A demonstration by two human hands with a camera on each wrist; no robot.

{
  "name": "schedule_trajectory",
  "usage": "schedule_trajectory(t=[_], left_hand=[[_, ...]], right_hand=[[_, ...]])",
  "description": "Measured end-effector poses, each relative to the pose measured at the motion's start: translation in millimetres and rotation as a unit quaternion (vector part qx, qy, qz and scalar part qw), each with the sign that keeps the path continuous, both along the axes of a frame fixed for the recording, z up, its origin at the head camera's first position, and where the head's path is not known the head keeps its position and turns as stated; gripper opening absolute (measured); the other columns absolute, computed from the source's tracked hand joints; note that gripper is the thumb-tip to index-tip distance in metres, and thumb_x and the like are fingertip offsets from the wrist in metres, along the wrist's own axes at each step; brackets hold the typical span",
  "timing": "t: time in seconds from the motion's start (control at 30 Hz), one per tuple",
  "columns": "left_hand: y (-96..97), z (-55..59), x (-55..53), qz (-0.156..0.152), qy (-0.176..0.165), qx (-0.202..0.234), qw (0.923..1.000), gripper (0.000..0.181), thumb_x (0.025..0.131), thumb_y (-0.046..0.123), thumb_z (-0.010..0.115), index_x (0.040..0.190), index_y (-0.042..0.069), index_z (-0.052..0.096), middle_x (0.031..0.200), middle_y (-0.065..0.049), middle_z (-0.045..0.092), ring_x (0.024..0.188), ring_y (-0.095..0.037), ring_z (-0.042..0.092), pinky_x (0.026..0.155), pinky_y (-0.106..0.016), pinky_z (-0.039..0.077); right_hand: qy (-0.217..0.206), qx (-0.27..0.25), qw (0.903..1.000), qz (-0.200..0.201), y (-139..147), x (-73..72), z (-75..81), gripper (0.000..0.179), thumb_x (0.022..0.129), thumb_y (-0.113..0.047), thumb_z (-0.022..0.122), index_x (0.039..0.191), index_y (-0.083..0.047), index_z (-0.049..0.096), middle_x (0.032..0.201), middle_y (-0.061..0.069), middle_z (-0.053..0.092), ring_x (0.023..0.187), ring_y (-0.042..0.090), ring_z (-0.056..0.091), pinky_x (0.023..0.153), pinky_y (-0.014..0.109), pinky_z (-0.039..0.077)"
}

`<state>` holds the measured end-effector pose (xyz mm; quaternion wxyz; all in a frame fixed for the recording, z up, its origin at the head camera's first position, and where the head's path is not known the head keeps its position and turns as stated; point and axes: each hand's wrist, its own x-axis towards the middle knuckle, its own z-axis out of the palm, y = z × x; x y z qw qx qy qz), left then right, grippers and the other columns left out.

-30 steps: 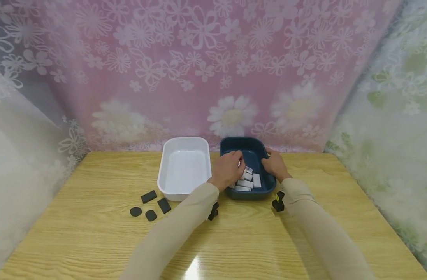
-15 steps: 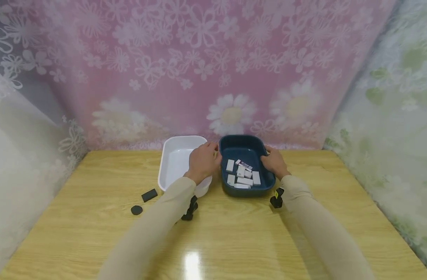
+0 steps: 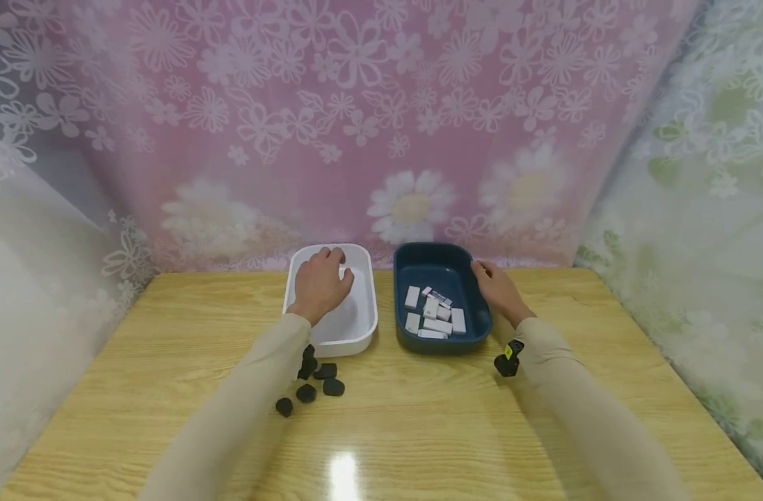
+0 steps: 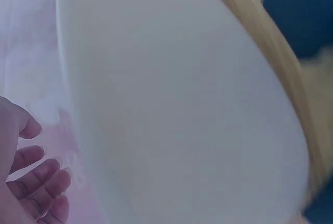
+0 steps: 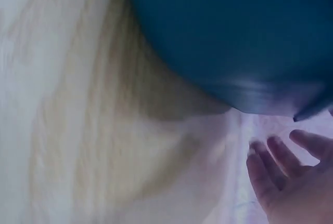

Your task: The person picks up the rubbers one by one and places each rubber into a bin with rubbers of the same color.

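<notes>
My left hand (image 3: pixel 321 284) hovers over the white basin (image 3: pixel 356 344) in the head view, holding nothing. Its fingers bend loosely, and the left wrist view shows the hand (image 4: pixel 39 182) at the left edge with the basin's pale wall (image 4: pixel 182 104) beside it. At the right side of the dark blue basin (image 3: pixel 440 254), my right hand (image 3: pixel 499 289) has loosely bent fingers. In the right wrist view a gap shows between those fingers (image 5: pixel 281 159) and the blue wall (image 5: pixel 223 31). Several small white boxes (image 3: pixel 437 325) lie in the blue basin's near half.
Several small black pieces (image 3: pixel 334 387) lie on the wooden table (image 3: pixel 419 417) in front of the white basin, to the right of my left forearm. A floral pink curtain (image 3: pixel 381 139) hangs behind the table. A pale floral curtain (image 3: pixel 700 243) borders its right side.
My left hand has moved left from the blue basin to above the white one. My right hand has loosened from the blue rim. Black pieces show right of my forearm; those left of it are covered.
</notes>
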<state>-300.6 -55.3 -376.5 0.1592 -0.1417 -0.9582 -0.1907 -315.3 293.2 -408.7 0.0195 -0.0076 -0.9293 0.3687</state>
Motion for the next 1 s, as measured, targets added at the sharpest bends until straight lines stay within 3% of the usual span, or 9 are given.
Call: schedule_trajectory(t=[0.27,0.5,0.87,1.0], left_hand=[[-29.1,1.3,-1.6,0.029,0.008,-0.006,0.9995,0.026,0.092,0.024,0.053,0.107,0.003,0.06,0.102,-0.014,0.058,0.087,-0.033,0.057,0.073,-0.046,0.046],[-48.4,1.0,-1.0,0.035,0.003,-0.007,0.9993,0.027,0.092,0.022,0.053,0.108,0.001,0.058,0.102,-0.016,0.057,0.082,-0.034,0.057,0.07,-0.047,0.046],[-77.8,-4.1,3.3,0.063,-0.065,-0.01,0.9958,0.033,0.094,0.026,0.05,0.115,0.001,0.053,0.109,-0.019,0.052,0.083,-0.034,0.057,0.067,-0.048,0.047],[-85.7,-5.2,5.7,0.078,-0.065,-0.016,0.9947,0.034,0.094,0.029,0.05,0.115,0.002,0.053,0.109,-0.019,0.052,0.081,-0.033,0.057,0.064,-0.048,0.048]], right_hand=[[0.078,0.026,0.9966,0.011,-1.9,8.8,15.0,0.05,0.102,-0.025,0.04,0.142,0.005,0.038,0.139,0.029,0.04,0.121,0.045,0.044,0.098,0.056,0.036],[0.113,0.055,0.9913,0.038,-36.0,13.2,28.2,0.047,0.099,-0.02,0.049,0.14,0.002,0.043,0.145,0.026,0.032,0.134,0.041,0.028,0.106,0.056,0.024],[0.068,0.053,0.9877,0.13,-110.4,20.9,43.9,0.046,0.101,-0.028,0.046,0.143,-0.01,0.042,0.154,0.015,0.021,0.138,0.034,0.025,0.104,0.053,0.029],[0.052,0.051,0.9831,0.168,-136.7,25.1,41.8,0.048,0.1,-0.027,0.047,0.144,-0.008,0.04,0.154,0.014,0.02,0.139,0.033,0.024,0.106,0.051,0.028]])
